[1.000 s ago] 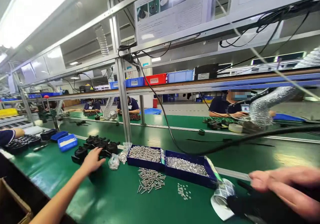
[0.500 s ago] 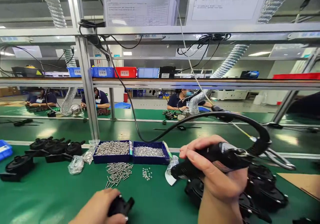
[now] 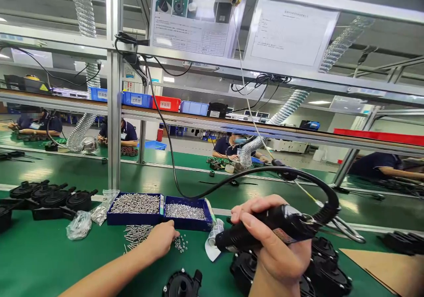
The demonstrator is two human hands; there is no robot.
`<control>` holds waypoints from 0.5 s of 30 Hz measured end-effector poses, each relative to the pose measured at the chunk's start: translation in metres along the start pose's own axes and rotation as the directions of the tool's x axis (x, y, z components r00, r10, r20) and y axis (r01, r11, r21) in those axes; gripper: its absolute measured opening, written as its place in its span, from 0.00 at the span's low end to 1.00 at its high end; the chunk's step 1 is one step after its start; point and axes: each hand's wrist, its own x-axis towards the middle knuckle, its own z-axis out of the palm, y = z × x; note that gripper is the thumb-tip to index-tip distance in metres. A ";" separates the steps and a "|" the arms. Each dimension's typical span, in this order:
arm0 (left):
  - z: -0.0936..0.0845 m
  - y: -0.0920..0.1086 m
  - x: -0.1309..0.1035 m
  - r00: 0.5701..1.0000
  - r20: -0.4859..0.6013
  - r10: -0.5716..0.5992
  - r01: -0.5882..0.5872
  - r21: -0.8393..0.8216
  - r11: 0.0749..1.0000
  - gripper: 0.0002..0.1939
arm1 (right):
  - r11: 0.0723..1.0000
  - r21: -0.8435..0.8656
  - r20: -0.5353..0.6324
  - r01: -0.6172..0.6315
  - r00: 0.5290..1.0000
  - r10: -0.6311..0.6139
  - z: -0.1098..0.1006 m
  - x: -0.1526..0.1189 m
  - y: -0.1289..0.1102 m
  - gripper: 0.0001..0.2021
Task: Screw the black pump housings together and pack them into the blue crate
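My right hand [image 3: 276,244] grips a black electric screwdriver [image 3: 258,230], its tip end pointing left over the bench. My left hand [image 3: 162,239] is at the near edge of a small loose pile of nuts [image 3: 181,244], fingertips drawn together; whatever is between them is hidden. Loose screws [image 3: 137,235] lie beside that wrist, partly covered by it. Below, on the green mat, a round black pump-like housing [image 3: 182,284] stands by itself with small metal fasteners on its rim. More black housings [image 3: 326,261] sit under and behind my right hand.
Behind the loose piles stand a blue tray of screws [image 3: 134,218] and a blue tray of nuts [image 3: 188,224]. Plastic bags [image 3: 79,225] and black housings [image 3: 79,199] are at left. Cardboard [image 3: 374,266] lies right. The screwdriver's cable [image 3: 245,172] arches over the bench. Co-workers sit beyond.
My left hand has let go of the black housing and moved up to the loose nuts. The housing now stands on the mat. My right hand still holds the screwdriver. The view has tilted.
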 end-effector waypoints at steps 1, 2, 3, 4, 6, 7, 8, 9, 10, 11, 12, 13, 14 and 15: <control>0.004 -0.001 0.002 1.000 0.004 -0.012 0.012 0.007 1.000 0.16 | 1.000 0.000 -0.001 0.004 1.000 -0.004 0.000 0.000 0.000 0.04; 0.007 -0.002 0.003 1.000 0.007 -0.025 0.025 0.010 1.000 0.16 | 1.000 0.000 -0.003 0.009 1.000 -0.009 0.000 0.000 0.000 0.05; 0.009 -0.003 0.003 0.999 0.010 -0.038 0.038 0.008 0.999 0.15 | 1.000 0.000 -0.004 0.014 1.000 -0.014 0.000 0.000 0.000 0.05; 0.010 -0.004 0.003 0.999 0.012 -0.053 0.053 0.004 0.999 0.14 | 1.000 0.000 -0.006 0.016 1.000 -0.016 0.001 0.000 0.000 0.05; 0.012 -0.003 -0.001 0.996 0.010 -0.089 0.089 -0.015 0.996 0.13 | 1.000 -0.005 -0.010 0.013 1.000 -0.013 0.001 0.000 0.000 0.05; 0.012 -0.003 -0.004 0.994 0.008 -0.110 0.110 -0.028 0.994 0.12 | 1.000 -0.006 -0.008 0.007 1.000 -0.007 0.002 0.000 0.000 0.05; 0.013 -0.003 -0.007 0.991 0.004 -0.131 0.131 -0.043 0.990 0.11 | 1.000 -0.007 -0.004 0.002 1.000 -0.002 0.002 -0.001 0.000 0.05; 0.013 -0.003 -0.011 0.989 -0.002 -0.149 0.149 -0.058 0.987 0.11 | 1.000 -0.004 0.004 -0.001 1.000 0.001 0.003 -0.001 0.001 0.05; 0.014 -0.002 -0.016 0.987 -0.008 -0.163 0.162 -0.074 0.984 0.11 | 1.000 0.000 0.011 -0.002 1.000 0.002 0.003 -0.001 0.001 0.05; 0.015 -0.002 -0.020 0.985 -0.015 -0.174 0.172 -0.089 0.981 0.11 | 1.000 0.007 0.013 -0.003 1.000 0.003 0.004 -0.001 0.001 0.05; 0.016 -0.002 -0.024 0.983 -0.024 -0.182 0.178 -0.101 0.979 0.12 | 1.000 0.014 0.014 -0.005 1.000 0.005 0.004 -0.001 0.002 0.05; 0.017 -0.003 -0.028 0.982 -0.034 -0.187 0.182 -0.112 0.977 0.12 | 1.000 0.018 0.013 -0.006 1.000 0.006 0.005 -0.001 0.002 0.05; 0.019 -0.003 -0.031 0.981 -0.043 -0.191 0.185 -0.121 0.975 0.12 | 1.000 0.019 0.014 -0.007 1.000 0.006 0.005 -0.001 0.002 0.05; 0.020 -0.003 -0.033 0.980 -0.047 -0.194 0.187 -0.128 0.974 0.12 | 1.000 0.019 0.017 -0.007 1.000 0.007 0.006 -0.001 0.003 0.05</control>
